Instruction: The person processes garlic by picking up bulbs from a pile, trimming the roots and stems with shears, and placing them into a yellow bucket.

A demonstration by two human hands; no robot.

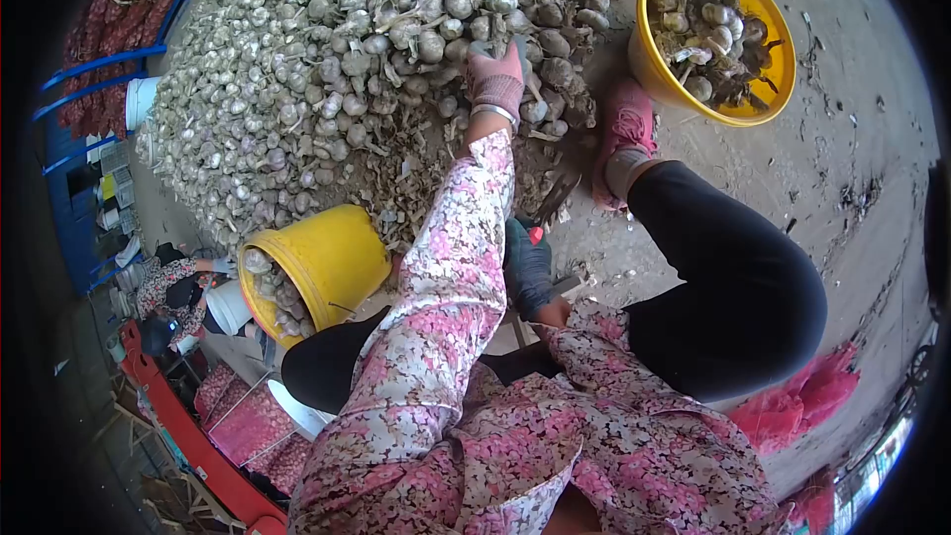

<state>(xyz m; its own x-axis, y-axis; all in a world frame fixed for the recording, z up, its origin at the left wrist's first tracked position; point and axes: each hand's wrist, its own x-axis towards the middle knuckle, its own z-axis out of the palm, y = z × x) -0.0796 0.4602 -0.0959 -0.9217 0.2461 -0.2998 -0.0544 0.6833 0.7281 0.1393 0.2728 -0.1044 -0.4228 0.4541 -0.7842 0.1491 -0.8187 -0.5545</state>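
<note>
My left hand [495,77], in a pink glove with grey fingertips, reaches onto the near side of a large heap of garlic bulbs [347,50]. Its thumb and fingers are apart over the bulbs, and no bulb shows clearly held. Lower down, between my legs, my right hand [528,272] in a dark glove is closed around a tool with a red part [536,235]; the tool's shape is mostly hidden. Loose bulbs with stems and dry skins lie around my left hand.
A yellow bucket [649,54] holding bulbs stands upper right, beside my pink shoe [631,129]. Another yellow bucket [347,253], tipped toward the left, holds bulbs. A person [168,297] works at far left near a white bucket [229,306]. Red netting [797,401] lies right.
</note>
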